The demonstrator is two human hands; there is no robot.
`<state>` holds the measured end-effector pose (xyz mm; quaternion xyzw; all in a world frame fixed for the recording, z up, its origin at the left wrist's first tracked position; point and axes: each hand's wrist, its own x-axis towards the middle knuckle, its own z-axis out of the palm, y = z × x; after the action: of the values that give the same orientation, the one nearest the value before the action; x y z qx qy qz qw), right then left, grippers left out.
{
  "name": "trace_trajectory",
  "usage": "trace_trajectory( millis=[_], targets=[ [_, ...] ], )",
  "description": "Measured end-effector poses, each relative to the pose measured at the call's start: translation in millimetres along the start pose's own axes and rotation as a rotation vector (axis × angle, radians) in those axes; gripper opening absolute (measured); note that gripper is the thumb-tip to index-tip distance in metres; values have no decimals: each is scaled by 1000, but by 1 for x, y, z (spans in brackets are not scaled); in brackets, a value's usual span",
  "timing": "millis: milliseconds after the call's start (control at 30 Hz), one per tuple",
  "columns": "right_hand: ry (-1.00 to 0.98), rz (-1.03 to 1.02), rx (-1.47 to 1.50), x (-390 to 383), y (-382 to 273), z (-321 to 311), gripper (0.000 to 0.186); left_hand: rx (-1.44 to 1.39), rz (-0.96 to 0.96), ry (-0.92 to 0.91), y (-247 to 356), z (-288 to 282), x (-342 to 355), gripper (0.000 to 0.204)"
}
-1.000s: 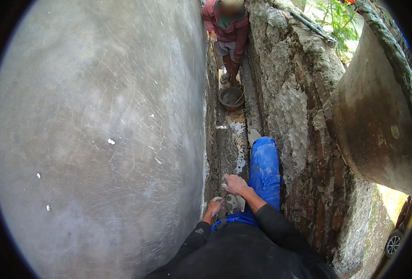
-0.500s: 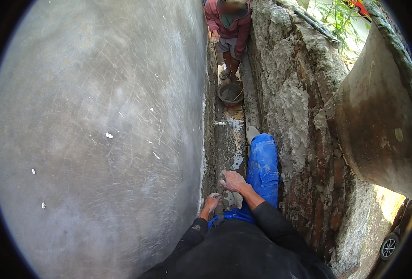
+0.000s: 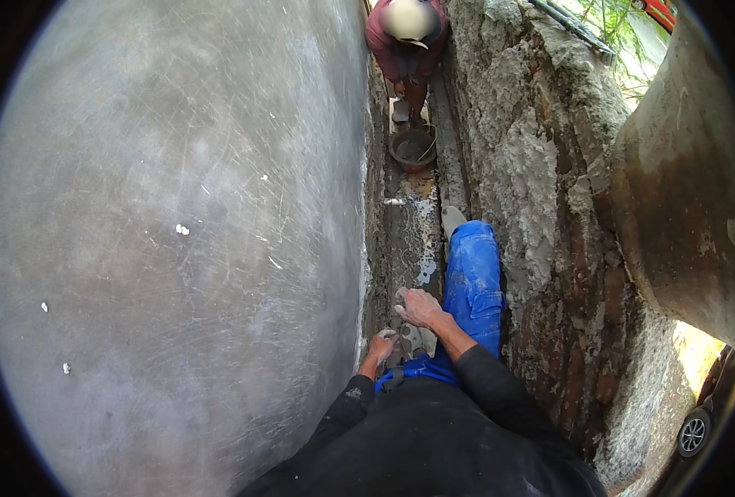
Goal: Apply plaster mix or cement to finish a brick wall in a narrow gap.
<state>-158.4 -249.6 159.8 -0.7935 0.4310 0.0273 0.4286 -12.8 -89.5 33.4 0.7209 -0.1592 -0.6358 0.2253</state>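
Observation:
My left hand [image 3: 381,345], dusted white, is held low before my body, close to the foot of the smooth grey wall [image 3: 210,290]. Its fingers are curled; anything inside them is hidden. Just ahead and to the right, my right hand [image 3: 421,309] is also closed with bent fingers and pale smears, above the narrow ledge [image 3: 401,269] and beside my blue trouser leg [image 3: 473,269]. What it grips, if anything, is too small to make out. The hands are apart from each other. Farther along stands a dark bucket [image 3: 415,167] with a thin handle.
Beyond the bucket a co-worker [image 3: 384,41] in a maroon top bends down, one hand by a flat grey piece [image 3: 401,111]. Rough brick and mortar [image 3: 541,190] rises on the right, with a big curved, stained form [image 3: 682,190] beside it. A car wheel [image 3: 694,433] shows at lower right.
The co-worker has bent from standing and lowered a hand toward the ledge beside the bucket. My hands keep nearly the same curled pose, slightly higher in view. The view has shifted a little.

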Motion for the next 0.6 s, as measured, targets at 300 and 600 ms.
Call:
trace_trajectory(
  millis=[300,600],
  targets=[
    [-76,7,3,-13,-11,19,44,179,100,-14,-31,7,0,33],
    [-171,39,-28,-23,-30,30,43,436,174,5,-71,5,4,30]
  ],
)
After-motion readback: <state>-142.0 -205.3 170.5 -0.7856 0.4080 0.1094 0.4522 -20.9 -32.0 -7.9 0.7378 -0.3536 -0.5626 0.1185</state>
